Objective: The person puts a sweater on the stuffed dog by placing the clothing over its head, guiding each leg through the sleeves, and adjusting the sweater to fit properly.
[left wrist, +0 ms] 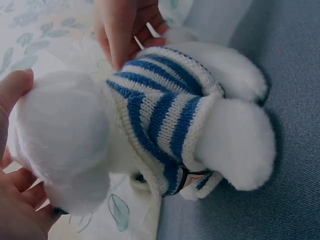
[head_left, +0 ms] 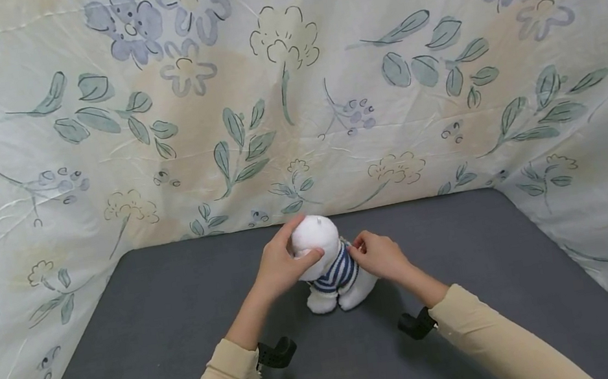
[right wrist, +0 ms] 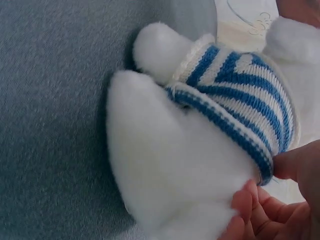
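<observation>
At frame centre, the left hand [head_left: 279,266] grips the white plush toy's [head_left: 320,239] head while the right hand [head_left: 377,256] pinches its blue-striped knitted sweater [head_left: 337,273] on the grey table [head_left: 154,330].

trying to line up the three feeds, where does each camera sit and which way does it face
Head: worn on the head, looking forward and down at the dark grey table; both beige-sleeved forearms show, the left hand and right hand on the white plush toy in a blue-and-white striped knitted sweater.
Left wrist: beside the toy's head, looking across its sweater; left hand cups the head.
Right wrist: low by the toy's bottom; right hand pinches the sweater hem.
Shared: both wrist views show toy, sweater and table.
</observation>
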`<state>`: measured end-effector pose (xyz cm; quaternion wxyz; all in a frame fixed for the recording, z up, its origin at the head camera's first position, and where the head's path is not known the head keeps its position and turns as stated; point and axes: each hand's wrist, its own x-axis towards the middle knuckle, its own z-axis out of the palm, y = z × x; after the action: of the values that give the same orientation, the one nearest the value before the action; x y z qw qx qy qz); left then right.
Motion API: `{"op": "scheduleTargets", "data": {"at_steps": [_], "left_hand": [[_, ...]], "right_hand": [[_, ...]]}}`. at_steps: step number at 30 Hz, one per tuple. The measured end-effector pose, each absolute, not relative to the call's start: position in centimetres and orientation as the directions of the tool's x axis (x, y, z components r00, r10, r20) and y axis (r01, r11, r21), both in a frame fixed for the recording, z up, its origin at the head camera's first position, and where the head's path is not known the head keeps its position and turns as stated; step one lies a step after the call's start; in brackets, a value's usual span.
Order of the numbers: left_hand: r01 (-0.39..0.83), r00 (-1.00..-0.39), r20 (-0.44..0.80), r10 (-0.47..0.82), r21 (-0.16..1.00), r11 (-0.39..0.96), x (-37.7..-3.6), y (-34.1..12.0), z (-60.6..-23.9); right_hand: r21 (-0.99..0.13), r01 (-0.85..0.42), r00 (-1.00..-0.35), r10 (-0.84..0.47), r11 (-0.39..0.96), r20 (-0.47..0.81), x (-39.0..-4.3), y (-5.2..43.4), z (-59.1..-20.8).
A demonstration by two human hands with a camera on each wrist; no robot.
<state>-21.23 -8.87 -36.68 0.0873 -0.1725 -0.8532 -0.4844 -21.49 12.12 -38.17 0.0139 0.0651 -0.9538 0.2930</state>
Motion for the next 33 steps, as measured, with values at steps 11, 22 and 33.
{"op": "scheduleTargets", "data": {"at_steps": [11, 22, 33], "left_hand": [[0.389, -0.921, 0.347, 0.178, 0.788, 0.478, -21.1, -8.8, -37.2], [0.385, -0.922, 0.354, 0.156, 0.792, 0.474, -20.9, -8.9, -37.3], [0.347, -0.937, 0.321, 0.138, 0.811, 0.471, -21.0, -9.0, -37.6]], "right_hand": [[-0.568, -0.183, -0.983, -0.148, 0.802, 0.108, -21.2, 12.6, -38.6], [-0.572, -0.187, -0.981, -0.184, 0.799, 0.065, -21.1, 14.7, -39.8], [-0.612, -0.097, -0.988, -0.152, 0.785, -0.038, -21.8, 14.9, -39.2]]}}
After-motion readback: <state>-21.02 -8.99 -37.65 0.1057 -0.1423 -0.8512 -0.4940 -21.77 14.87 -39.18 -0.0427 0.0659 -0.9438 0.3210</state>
